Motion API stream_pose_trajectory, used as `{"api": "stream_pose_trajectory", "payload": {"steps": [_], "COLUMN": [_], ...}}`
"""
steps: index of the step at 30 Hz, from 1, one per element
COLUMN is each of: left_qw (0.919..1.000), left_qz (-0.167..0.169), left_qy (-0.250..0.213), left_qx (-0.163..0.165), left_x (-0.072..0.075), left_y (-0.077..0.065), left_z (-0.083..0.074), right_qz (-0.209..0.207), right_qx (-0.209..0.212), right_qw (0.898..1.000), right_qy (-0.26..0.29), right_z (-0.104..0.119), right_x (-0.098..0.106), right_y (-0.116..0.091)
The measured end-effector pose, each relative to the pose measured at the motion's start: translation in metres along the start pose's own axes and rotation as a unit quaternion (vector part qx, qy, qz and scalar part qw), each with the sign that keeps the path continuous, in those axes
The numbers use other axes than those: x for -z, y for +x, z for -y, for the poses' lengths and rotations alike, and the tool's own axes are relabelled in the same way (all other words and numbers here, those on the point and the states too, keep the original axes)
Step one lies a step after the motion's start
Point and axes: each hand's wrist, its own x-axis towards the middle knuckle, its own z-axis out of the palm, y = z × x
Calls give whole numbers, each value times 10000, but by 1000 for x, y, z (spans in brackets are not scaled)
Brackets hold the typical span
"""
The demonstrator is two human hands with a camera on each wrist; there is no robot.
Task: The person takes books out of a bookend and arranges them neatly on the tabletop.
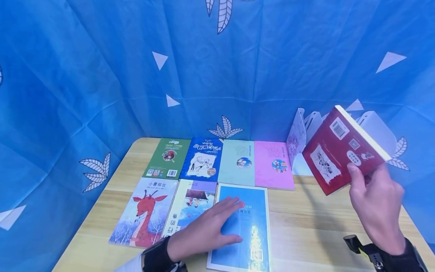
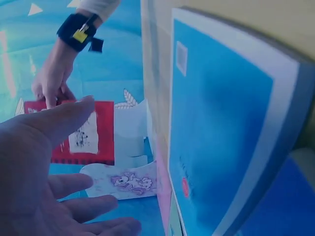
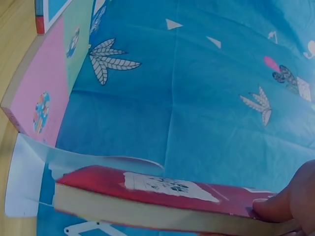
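Observation:
My right hand [image 1: 377, 204] pinches a dark red book [image 1: 340, 151] by its near right corner, thumb on the cover. In the head view the book is tilted up in front of a white bookend rack [image 1: 297, 132] at the back right. The right wrist view shows its pale page edge [image 3: 147, 211] and the thumb [image 3: 275, 209]. My left hand [image 1: 207, 228] has its fingers spread over a blue book [image 1: 251, 226] with a white border, holding nothing. Seen from the left wrist, that blue book [image 2: 221, 113] is beside the open palm [image 2: 29, 167].
Beside the blue book lie a red deer book [image 1: 146, 215] and a book with a house picture [image 1: 197, 200]. Behind them stand in a row a green book [image 1: 166, 158], a dark blue one [image 1: 202, 158], a pale green one [image 1: 236, 162] and a pink one [image 1: 273, 164]. Blue cloth [image 1: 204, 56] hangs behind.

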Motion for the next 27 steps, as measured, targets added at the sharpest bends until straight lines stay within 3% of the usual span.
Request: {"api": "stream_pose_trajectory", "payload": {"steps": [11,18,27], "left_qw": [9980,9954,9892], "left_qz": [-401,-581,-907], "left_qy": [-472,-756,-1101], "left_qx": [111,-6,-325], "left_x": [16,23,32], "left_y": [17,26,41], "left_z": [-5,-11,-22], "right_qz": [256,747,993], "right_qx": [-435,-883,-730], "right_qw": [9986,9933,9919], "right_qy": [-165,-62,302], "right_z": [6,15,23], "right_x": [11,18,23], "right_y": [-5,-7,-14]}}
